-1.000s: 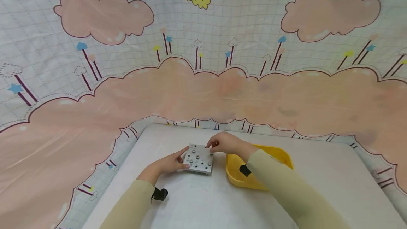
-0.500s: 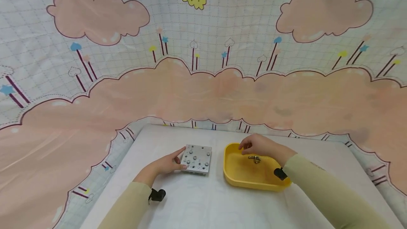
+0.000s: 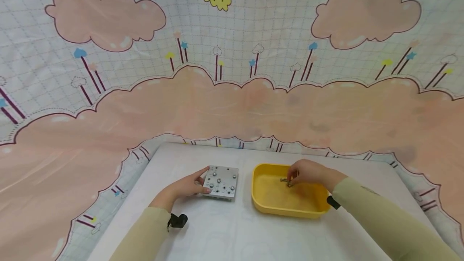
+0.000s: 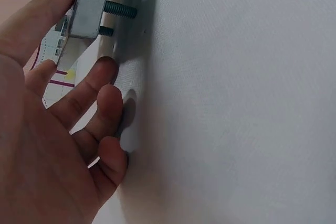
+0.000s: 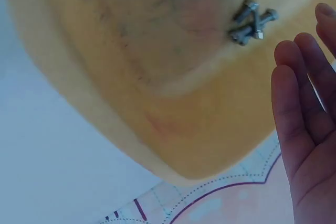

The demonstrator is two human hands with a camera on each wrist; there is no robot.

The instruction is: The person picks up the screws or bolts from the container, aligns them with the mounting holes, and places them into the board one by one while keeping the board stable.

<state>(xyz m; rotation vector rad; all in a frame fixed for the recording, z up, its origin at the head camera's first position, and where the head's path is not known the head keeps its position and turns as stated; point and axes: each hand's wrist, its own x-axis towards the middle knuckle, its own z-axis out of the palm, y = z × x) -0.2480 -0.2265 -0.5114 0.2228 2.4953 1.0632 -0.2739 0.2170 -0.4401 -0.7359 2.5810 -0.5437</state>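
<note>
A square silver metal plate [image 3: 221, 182], set with several bolts and dotted with holes, sits left of the yellow tray. My left hand [image 3: 190, 184] holds its left edge, thumb and forefinger at the two corners. Seen from the left wrist, threaded bolt ends [image 4: 121, 9] stick out beneath the plate, while the other fingers [image 4: 109, 106] curl loosely below it. Inside the tray [image 3: 286, 212], my right hand [image 3: 308, 172] reaches down to several loose bolts [image 3: 284, 180]. The right wrist view shows these bolts [image 5: 253, 22] in a small pile beside the relaxed right fingers [image 5: 286, 93].
White cloth covers the table [image 3: 232, 237]. A printed curtain [image 3: 253, 108] with clouds and stars hangs behind it and along the left side. Each wrist wears a small black camera, the left one [image 3: 177, 220] close above the table.
My right hand has left the plate's upper right corner, moved right over the tray, then lowered to the bolts. The left hand stays at the plate's left edge.
</note>
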